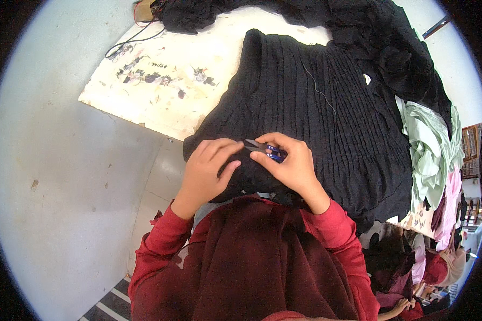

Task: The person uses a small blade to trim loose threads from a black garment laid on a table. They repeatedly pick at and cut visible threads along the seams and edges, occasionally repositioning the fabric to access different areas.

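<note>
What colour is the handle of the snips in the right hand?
The handle is blue, seen best in the head view.

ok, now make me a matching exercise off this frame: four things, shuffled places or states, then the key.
Things
1. snips
2. loose thread
3. green cloth
4. left hand

Places or states
A. hanging beyond the black pleated cloth, toward the picture's right
B. beside the blade tips, thumb apart from the index finger
C. held in the right hand
D. curved, lying across the pleats

Pairs: 1-C, 2-D, 3-A, 4-B
</note>
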The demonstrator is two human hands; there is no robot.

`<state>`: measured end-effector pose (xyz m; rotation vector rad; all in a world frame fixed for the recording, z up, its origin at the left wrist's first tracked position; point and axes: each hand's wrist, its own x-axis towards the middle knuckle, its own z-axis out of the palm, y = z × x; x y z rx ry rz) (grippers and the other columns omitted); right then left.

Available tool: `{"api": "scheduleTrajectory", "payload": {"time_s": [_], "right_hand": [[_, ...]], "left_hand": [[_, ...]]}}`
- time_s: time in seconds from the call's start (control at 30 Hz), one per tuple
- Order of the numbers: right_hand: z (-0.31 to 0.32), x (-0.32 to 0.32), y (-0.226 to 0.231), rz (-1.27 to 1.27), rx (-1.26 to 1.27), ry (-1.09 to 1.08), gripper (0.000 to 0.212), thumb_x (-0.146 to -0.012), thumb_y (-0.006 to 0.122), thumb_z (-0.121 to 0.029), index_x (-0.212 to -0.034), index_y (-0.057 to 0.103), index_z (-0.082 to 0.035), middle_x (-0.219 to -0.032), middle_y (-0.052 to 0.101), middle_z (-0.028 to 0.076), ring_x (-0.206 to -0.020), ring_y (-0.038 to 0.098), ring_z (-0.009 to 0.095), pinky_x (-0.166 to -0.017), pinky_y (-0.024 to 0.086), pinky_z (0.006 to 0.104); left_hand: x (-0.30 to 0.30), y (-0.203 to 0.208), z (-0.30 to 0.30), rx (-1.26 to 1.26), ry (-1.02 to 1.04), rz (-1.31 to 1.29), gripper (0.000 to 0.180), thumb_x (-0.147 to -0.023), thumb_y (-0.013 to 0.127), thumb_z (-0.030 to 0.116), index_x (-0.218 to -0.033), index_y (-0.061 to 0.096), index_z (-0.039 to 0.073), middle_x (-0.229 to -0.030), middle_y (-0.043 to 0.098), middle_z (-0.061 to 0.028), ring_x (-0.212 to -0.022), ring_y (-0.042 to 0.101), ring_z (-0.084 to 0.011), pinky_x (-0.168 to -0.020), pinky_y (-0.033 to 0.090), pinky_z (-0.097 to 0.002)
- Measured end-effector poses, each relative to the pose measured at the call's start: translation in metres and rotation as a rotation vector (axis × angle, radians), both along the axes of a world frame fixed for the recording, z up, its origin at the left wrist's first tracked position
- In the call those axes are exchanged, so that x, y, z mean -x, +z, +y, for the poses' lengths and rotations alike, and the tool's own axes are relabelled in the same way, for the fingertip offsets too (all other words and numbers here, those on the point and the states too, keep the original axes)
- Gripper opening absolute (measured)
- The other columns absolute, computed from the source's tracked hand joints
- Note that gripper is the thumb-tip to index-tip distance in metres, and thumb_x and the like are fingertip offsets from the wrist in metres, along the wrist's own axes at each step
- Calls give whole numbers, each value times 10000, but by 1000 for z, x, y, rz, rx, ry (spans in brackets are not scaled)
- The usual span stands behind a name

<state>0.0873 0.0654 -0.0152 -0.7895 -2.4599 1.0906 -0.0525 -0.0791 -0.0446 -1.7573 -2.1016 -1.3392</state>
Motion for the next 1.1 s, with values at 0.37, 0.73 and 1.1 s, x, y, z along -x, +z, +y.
{"api": "scheduleTrajectory", "payload": {"time_s": [0.37, 0.73, 1.1], "right_hand": [[4, -3, -4, 12, 34, 40, 318, -767, 801, -354, -983, 732, -131, -777, 712, 65, -703, 705, 219, -634, 531, 320], [-14, 9, 4, -47, -227, 89, 215, -800, 746, -332, -899, 738, -141, -774, 716, 61, -688, 703, 262, -590, 528, 372], [-16, 8, -4, 12, -290, 89, 191, -826, 722, -321, -887, 724, -140, -791, 718, 74, -667, 688, 299, -584, 528, 390]], "left_hand": [[11, -14, 2, -1, 34, -374, 51, -866, 693, 68, -881, 702, 20, -905, 697, -91, -779, 647, -210, -662, 484, -314], [10, -11, 3, 8, 57, -415, 37, -881, 681, 45, -892, 710, 25, -893, 695, -79, -735, 618, -143, -598, 449, -262], [12, -15, 1, -4, 73, -443, 59, -892, 665, 50, -908, 688, -2, -893, 681, -117, -815, 661, -231, -698, 514, -315]]}}
